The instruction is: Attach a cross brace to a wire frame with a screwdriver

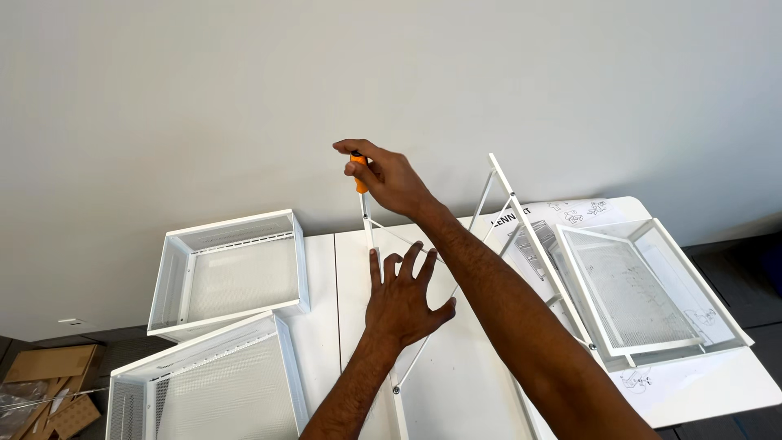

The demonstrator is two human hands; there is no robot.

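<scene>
two white mesh baskets [232, 273] sit left on the bench [326, 326]; left hand [403, 297], fingers spread, steadies the white metal frame [368, 224]; right hand [387, 175] grips an orange-handled screwdriver [359, 173] atop it; another basket [643, 289] lies right

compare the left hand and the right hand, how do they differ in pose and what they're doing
The left hand is open, fingers spread, resting against the upright white metal frame; the right hand is closed in a grip on the orange-handled screwdriver. The left hand sits lower, over the white table; the right hand is raised higher, at the frame's top. Both reach forward to the same frame.
</scene>
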